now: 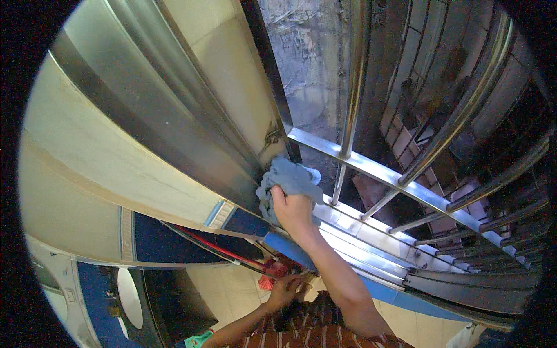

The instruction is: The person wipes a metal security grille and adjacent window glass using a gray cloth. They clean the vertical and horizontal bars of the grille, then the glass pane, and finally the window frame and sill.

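My right hand is closed around a bunched grey-blue cloth. The cloth lies against the lower corner of a metal window frame, where it meets the bottom track. A small pale blue piece shows at the cloth's far edge. My left hand is low in front of my body, with its fingers bent, near something red. Whether it holds anything cannot be made out.
Metal security bars with a flat crossbar stand outside the window. Blue tiles edge the sill. Long red and dark handles lean by the wall at left, above a dark counter with a white basin.
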`<state>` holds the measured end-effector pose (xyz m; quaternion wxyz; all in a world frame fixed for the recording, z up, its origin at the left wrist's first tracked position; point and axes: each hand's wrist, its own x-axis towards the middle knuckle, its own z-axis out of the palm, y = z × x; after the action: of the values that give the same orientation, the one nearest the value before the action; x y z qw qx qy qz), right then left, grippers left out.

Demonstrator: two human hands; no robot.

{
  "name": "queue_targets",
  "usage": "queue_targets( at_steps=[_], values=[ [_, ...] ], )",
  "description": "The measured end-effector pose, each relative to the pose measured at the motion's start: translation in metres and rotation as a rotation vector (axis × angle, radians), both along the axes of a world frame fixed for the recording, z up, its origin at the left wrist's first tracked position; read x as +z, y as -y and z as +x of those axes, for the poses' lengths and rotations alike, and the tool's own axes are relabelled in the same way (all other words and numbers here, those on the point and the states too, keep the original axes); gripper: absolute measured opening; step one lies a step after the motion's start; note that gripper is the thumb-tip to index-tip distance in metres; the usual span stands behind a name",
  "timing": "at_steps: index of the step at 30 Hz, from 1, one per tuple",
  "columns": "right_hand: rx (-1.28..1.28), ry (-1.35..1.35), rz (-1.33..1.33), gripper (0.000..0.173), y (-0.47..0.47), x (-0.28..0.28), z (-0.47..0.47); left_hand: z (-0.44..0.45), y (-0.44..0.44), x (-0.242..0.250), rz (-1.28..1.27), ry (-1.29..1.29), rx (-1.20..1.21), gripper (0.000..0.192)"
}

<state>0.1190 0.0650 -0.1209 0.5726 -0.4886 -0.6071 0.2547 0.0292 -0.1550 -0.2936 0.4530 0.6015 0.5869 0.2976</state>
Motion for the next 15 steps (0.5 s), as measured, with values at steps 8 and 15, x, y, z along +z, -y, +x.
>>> queue_targets(
  at_steps=[8, 15],
  values=[
    [0.032, 0.212, 0.317, 0.009, -0.001, 0.08, -0.016, 0.001, -0.011, 0.021, 0.087, -0.13, -0.062, 0.018],
    [0.021, 0.156, 0.145, 0.014, 0.0, 0.082, -0.014, -0.004, -0.008, 0.023, 0.157, -0.118, -0.03, 0.019]
  ],
)
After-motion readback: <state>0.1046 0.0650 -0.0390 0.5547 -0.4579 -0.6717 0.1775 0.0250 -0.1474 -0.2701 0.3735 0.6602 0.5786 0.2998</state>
